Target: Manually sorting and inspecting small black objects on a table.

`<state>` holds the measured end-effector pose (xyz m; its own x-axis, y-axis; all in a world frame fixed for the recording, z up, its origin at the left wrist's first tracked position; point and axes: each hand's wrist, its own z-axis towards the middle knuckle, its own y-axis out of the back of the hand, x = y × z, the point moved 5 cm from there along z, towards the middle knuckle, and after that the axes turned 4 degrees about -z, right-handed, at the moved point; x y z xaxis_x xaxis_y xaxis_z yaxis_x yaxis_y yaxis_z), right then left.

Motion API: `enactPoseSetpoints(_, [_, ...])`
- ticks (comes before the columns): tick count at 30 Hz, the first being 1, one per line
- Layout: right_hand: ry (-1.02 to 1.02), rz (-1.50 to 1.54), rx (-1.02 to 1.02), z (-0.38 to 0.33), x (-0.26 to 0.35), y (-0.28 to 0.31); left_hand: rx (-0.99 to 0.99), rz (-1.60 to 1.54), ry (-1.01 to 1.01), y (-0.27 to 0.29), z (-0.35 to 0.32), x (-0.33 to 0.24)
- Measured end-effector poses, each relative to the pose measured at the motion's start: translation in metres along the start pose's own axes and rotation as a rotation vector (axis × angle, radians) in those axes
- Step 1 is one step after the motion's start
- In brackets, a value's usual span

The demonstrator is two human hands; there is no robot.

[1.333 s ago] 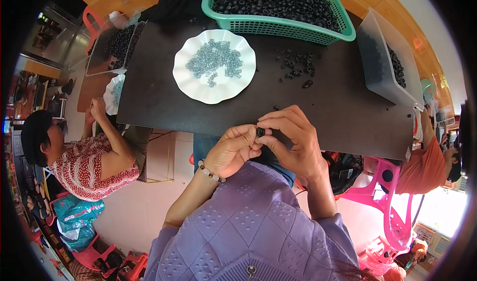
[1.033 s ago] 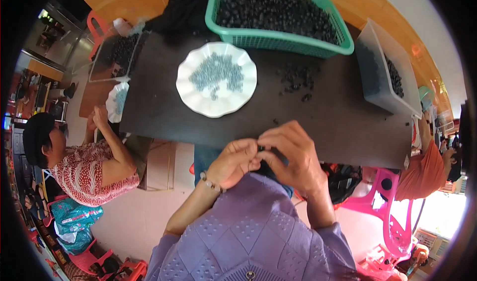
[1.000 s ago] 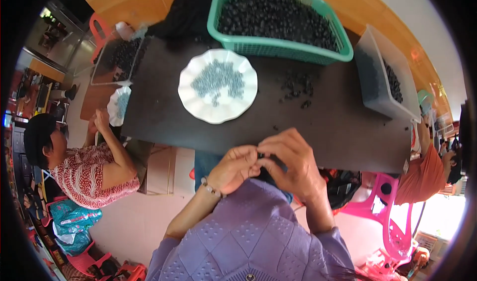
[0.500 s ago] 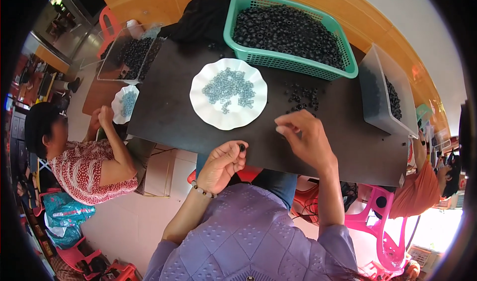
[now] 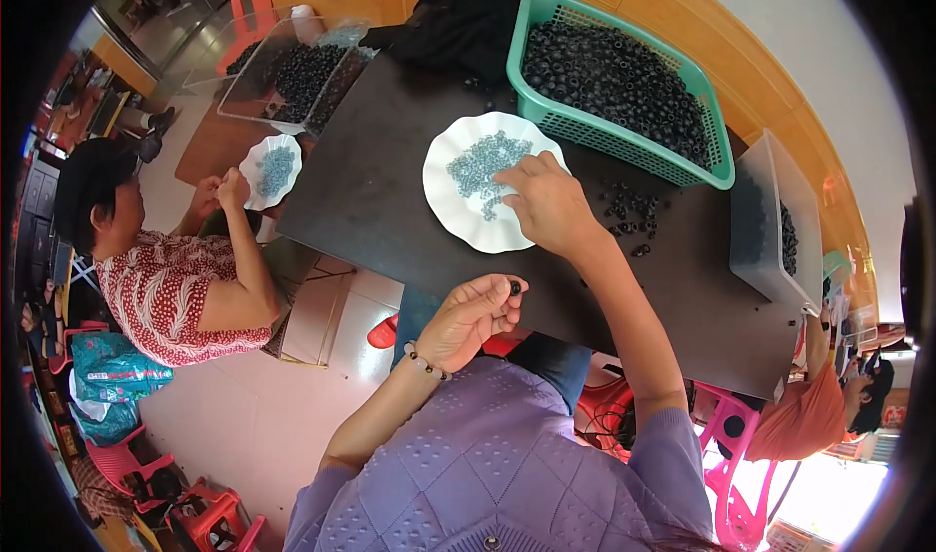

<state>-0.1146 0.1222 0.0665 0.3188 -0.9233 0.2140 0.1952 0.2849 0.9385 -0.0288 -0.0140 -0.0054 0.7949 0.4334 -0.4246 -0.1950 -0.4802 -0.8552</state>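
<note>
My left hand (image 5: pixel 472 320) is just in front of the table's near edge. Between its thumb and forefinger it grips a small round black plastic piece (image 5: pixel 515 288). Over the right side of a white wavy-rimmed plate (image 5: pixel 450 222), my right hand (image 5: pixel 548 204) reaches down with fingers curled and fingertips at a heap of tiny clear bluish pieces (image 5: pixel 480 167). Those fingers look drawn together, but what lies between them is too small to make out. Loose black pieces (image 5: pixel 632 209) lie on the dark table just beyond my right forearm.
A green basket (image 5: pixel 624 147) full of black pieces stands at the back, beside a black cloth (image 5: pixel 468 27). A translucent bin (image 5: pixel 770 230) is at the right. At the left, a person (image 5: pixel 185 289) works by a smaller plate (image 5: pixel 255 193) and a clear bin (image 5: pixel 244 98).
My right hand has moved left and away from me, from above the table to the clear pieces on the plate. My left hand still holds the black piece. The whole view has shifted slightly.
</note>
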Motion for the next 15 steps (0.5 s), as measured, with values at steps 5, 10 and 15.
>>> enactPoseSetpoints(5, [-0.014, 0.092, 0.048, 0.005, -0.005, 0.006, 0.028, -0.015, 0.011, -0.001, -0.001, -0.001])
enactPoseSetpoints(10, [-0.057, 0.027, 0.081, 0.012, -0.016, 0.000, 0.044, -0.034, 0.027, -0.002, 0.000, -0.003])
enactPoseSetpoints(15, [-0.022, 0.073, 0.017, 0.018, -0.010, 0.012, 0.064, -0.046, 0.038, -0.003, -0.001, -0.004])
